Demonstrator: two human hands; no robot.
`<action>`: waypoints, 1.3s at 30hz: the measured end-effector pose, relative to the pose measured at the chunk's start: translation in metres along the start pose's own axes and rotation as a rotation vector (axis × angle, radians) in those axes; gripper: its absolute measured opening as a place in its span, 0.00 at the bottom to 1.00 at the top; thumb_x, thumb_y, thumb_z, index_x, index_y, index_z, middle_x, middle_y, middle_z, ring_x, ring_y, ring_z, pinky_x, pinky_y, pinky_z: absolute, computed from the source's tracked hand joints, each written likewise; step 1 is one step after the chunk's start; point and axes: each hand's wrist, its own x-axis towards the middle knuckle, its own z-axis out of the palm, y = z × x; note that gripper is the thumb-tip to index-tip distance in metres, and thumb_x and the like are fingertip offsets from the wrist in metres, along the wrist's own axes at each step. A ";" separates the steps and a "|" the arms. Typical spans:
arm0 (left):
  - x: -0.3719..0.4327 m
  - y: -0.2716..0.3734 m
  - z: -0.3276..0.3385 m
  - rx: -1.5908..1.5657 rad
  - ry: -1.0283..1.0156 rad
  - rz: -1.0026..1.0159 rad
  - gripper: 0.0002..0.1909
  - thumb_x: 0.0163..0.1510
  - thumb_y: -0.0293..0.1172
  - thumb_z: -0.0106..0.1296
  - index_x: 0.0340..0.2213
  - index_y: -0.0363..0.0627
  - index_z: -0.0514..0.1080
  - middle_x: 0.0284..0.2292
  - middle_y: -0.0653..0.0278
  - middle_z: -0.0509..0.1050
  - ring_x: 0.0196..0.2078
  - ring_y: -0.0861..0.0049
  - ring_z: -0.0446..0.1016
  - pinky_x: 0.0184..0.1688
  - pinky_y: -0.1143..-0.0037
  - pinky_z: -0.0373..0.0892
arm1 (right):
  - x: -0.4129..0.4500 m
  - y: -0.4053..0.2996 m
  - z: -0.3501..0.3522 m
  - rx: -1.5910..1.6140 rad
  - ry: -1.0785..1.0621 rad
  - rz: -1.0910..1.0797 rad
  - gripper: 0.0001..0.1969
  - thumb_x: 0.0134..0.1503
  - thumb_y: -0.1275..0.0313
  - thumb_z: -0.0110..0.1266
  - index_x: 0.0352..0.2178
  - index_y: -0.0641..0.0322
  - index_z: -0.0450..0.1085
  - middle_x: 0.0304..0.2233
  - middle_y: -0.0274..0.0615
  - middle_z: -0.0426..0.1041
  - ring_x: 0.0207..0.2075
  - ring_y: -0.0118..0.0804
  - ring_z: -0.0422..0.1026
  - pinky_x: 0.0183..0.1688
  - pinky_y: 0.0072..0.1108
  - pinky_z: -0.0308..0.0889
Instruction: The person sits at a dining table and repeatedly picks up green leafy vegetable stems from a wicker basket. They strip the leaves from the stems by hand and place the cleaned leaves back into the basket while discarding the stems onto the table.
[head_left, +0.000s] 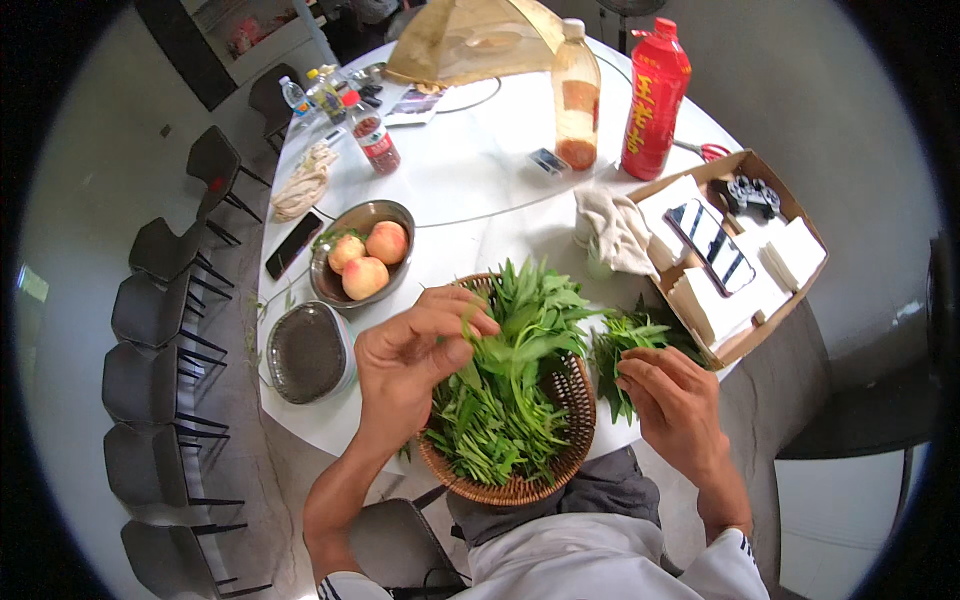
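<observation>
A brown woven basket (587, 420) sits before me at the table's edge, heaped with leafy green vegetables (502, 427). Above its left side is my left hand (409, 349), thumb and fingers pinching a motion-blurred green sprig (474, 311). Right of the basket, a smaller pile of leafy greens (626, 337) lies on the table, partly under a cardboard box. My right hand (675, 397) is at that pile's near edge, its fingertips drawn together. Whether a stem is between them is hard to see.
A metal bowl (405, 217) of three peaches and a plastic tub (311, 352) stand left. At right, the cardboard box (814, 277) holds a phone, paper stacks and a game controller. Beyond are a red bottle (654, 105), a clear bottle (576, 97) and a food cover (480, 45).
</observation>
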 end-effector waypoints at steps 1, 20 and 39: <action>0.003 -0.002 -0.001 -0.147 0.078 -0.031 0.05 0.58 0.19 0.63 0.37 0.38 0.80 0.41 0.56 0.81 0.51 0.67 0.75 0.59 0.66 0.67 | 0.002 0.000 0.000 0.008 0.005 -0.001 0.11 0.53 0.80 0.67 0.38 0.62 0.78 0.38 0.42 0.81 0.33 0.43 0.78 0.30 0.30 0.73; 0.025 -0.024 0.000 -0.504 0.289 -0.123 0.07 0.59 0.21 0.63 0.40 0.38 0.79 0.37 0.60 0.83 0.41 0.75 0.81 0.51 0.74 0.74 | 0.066 -0.025 -0.010 0.174 0.194 -0.042 0.14 0.50 0.83 0.69 0.39 0.67 0.79 0.36 0.48 0.82 0.32 0.43 0.81 0.33 0.27 0.74; 0.026 -0.020 -0.013 -0.386 0.359 -0.119 0.15 0.62 0.29 0.63 0.48 0.34 0.79 0.39 0.60 0.83 0.38 0.79 0.79 0.48 0.76 0.73 | 0.138 -0.012 0.048 0.386 -0.108 -0.169 0.10 0.49 0.81 0.69 0.35 0.67 0.80 0.26 0.43 0.76 0.26 0.42 0.75 0.29 0.30 0.70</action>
